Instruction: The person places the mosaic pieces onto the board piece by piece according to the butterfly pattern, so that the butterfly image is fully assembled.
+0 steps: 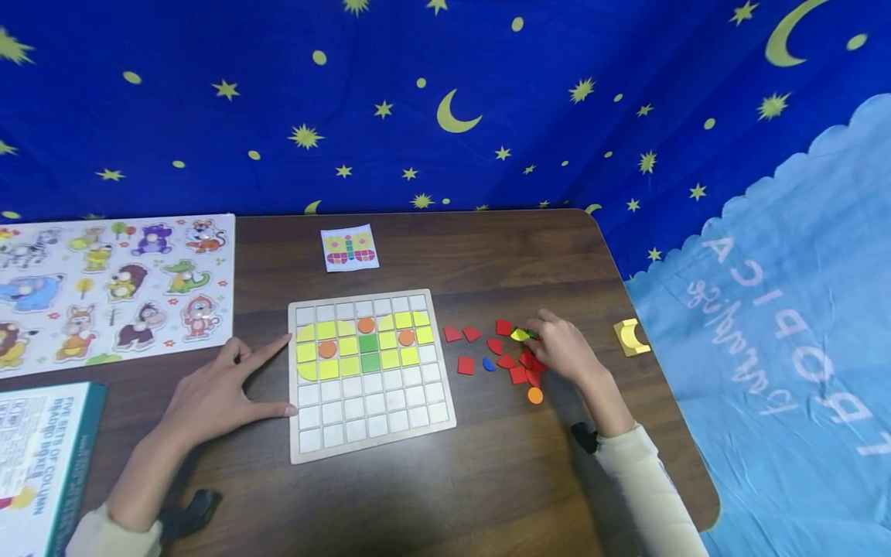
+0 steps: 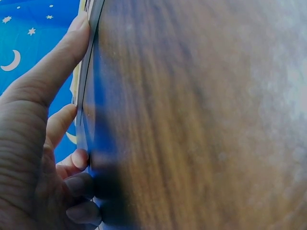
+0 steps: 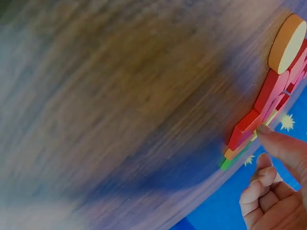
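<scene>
A wooden grid board (image 1: 372, 442) lies mid-table, its upper rows partly filled with yellow tiles, two green squares (image 1: 368, 353) and several orange discs (image 1: 327, 350). My left hand (image 1: 209, 396) touches the board's left edge with thumb and forefinger spread apart. My right hand (image 1: 565, 350) reaches down into loose tiles right of the board, fingertips beside a yellow piece (image 1: 520, 334). Red tiles (image 1: 465, 365), a blue piece (image 1: 489, 363) and an orange disc (image 1: 534, 395) lie around it. In the right wrist view, the thumb (image 3: 280, 146) is at the red tiles; whether it pinches one is hidden.
A butterfly pattern card (image 1: 350, 248) lies behind the board. At left are an animal puzzle sheet (image 1: 167, 309) and a white-teal box (image 1: 42, 464). Toward the table's right edge sits a yellow cut-out block (image 1: 629, 338). A starry blue cloth (image 1: 390, 100) hangs behind.
</scene>
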Demonstrator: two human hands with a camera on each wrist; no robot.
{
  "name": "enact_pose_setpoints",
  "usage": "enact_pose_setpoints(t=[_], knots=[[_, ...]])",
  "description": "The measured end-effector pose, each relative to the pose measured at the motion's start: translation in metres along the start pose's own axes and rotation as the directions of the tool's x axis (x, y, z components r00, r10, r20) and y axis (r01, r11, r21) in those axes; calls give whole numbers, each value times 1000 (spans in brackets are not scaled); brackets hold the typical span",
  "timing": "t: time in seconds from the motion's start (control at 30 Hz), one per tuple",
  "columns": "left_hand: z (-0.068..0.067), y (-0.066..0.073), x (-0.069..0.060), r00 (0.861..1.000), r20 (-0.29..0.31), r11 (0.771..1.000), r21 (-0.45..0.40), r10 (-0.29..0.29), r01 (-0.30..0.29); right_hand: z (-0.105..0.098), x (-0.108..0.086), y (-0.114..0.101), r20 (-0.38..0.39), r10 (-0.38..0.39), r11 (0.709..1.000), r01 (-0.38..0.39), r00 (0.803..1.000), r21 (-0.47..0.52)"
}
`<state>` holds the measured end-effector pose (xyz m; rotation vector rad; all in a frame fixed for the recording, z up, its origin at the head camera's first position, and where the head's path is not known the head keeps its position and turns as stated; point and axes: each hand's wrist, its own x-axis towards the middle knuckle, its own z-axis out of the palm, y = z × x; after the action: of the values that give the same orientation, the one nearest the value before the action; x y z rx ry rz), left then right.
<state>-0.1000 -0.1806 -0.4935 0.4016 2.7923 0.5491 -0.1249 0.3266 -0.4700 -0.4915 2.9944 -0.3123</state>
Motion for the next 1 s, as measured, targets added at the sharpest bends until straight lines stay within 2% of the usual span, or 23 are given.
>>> enact_pose_setpoints(t=[0.2, 0.47, 0.83, 1.0], knots=[[0, -1, -3, 1000, -7, 1000, -1, -2, 2, 2, 0, -1, -19, -35, 999, 35, 999, 20], [0, -3, -6, 1000, -9, 1000, 0, -8, 8, 8, 8, -9, -40, -6, 1000, 5, 999, -17], [0, -3, -4, 1000, 7, 1000, -1, -18, 18, 3, 13, -13, 7, 37, 999, -38, 999, 33], [0, -1, -1, 1000, 9, 1000, -10, -17, 17, -1, 11, -23, -40, -24, 999, 26, 999, 45]])
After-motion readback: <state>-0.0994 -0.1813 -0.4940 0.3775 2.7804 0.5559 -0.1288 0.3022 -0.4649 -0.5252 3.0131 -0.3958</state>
